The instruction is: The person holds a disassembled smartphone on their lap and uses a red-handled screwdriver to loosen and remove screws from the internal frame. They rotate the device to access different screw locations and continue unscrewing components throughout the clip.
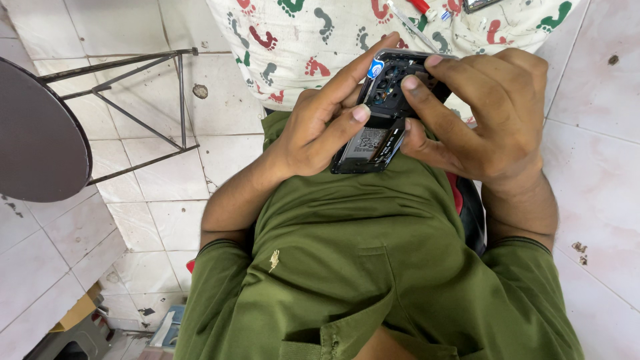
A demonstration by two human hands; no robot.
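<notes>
olive cotton shirt (373,267), both hands (320,127) gripping opened black phone (377,113), exposed internals

Both hands crowd the opened phone (377,127): the left hand (320,127) wraps its left edge with a finger along the top, while the right hand (487,113) covers the right edge and upper end. Only the lower middle of the phone lies uncovered. Just beyond the grip, a footprint-patterned cloth (293,40) carries small tools. Well to the left stands a round stool (40,133), with bare tiled floor (600,167) open on the right.
</notes>
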